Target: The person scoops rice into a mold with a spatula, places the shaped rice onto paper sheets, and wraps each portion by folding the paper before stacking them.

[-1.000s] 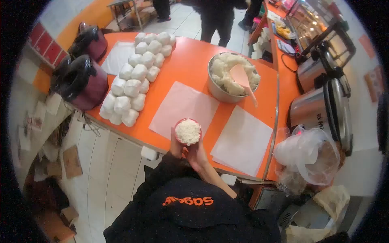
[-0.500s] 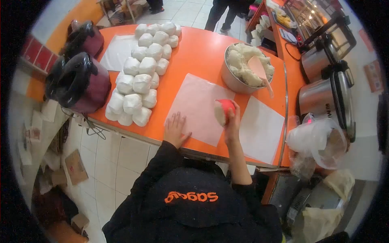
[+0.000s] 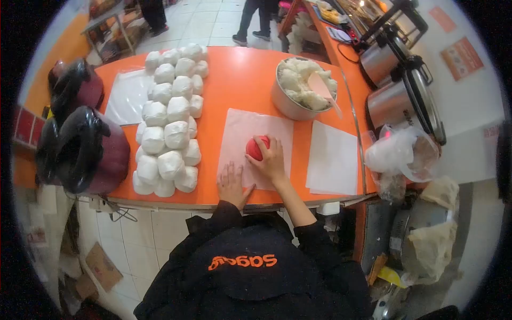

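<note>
On the orange table, my left hand (image 3: 231, 184) lies flat with spread fingers on the lower left of a sheet of paper (image 3: 266, 120). My right hand (image 3: 271, 161) grips a small red bowl (image 3: 256, 149), which sits upside down on the middle of that sheet. Whatever is beneath the bowl is hidden. Behind the sheet and to the right stands a round metal pot (image 3: 285, 101), heaped with white rice (image 3: 292, 80). A pink paddle (image 3: 320, 88) rests in the rice, its handle over the rim.
Left of the sheet are stacked white paper-wrapped bundles (image 3: 176, 135). A stack of blank paper (image 3: 333, 160) lies to the right. Dark red cookers (image 3: 109, 154) line the left edge; steel cookers (image 3: 392, 104) and plastic cups (image 3: 392, 152) stand right. Two people's legs (image 3: 253, 18) show beyond the table.
My right hand has brought the red bowl down and left, turning it from tilted, with pale food showing at its mouth, to face down on the sheet. My left hand stays flat.
</note>
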A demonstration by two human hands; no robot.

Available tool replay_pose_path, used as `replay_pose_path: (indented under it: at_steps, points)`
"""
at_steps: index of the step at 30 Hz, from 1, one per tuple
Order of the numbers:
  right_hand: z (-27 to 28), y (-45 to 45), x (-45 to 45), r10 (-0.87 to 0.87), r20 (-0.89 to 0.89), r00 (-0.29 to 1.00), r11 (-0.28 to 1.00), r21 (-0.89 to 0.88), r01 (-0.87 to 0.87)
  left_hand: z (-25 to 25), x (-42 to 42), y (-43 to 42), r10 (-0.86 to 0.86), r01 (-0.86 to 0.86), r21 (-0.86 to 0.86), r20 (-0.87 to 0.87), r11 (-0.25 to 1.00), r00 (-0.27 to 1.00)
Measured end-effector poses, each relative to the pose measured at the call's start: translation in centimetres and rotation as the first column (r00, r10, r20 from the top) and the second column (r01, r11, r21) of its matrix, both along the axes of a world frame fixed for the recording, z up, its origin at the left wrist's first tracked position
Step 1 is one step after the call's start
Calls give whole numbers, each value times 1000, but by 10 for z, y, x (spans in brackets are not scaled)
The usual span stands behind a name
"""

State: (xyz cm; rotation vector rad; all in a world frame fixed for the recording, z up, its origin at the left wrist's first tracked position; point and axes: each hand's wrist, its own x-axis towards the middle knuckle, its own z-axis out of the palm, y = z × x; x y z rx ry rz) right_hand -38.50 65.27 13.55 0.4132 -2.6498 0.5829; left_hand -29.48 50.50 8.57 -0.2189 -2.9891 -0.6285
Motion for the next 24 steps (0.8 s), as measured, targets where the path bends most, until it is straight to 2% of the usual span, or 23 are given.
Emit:
replay_pose_path:
  at_steps: [6,12,15,18,21,24]
  points:
    - [-9,-7,-14,10,-53,999,998,57,-7,0,-2,1,4,-4,-2,39,1000,999]
    - [4,-6,-5,12,-10,1000,1000,0,-12,3,1,2,18,-19,14,35,1000,999]
    - [-6,-2,-6,42,-10,999,999,14,-42,5,-3,3,20,-21,25,45,999,999]
    - [8,-1,-6,23,-54,998,999,-24,-24,8,-1,2,26,-28,29,65,999,998]
    - [6,2,-12,33,32,999,998,-60,-31,6,7,4,34,-36,26,57,999,998]
    - [24,13,-8,-7,7,1000,974,-224,9,7,-1,4,34,-35,27,29,999,999]
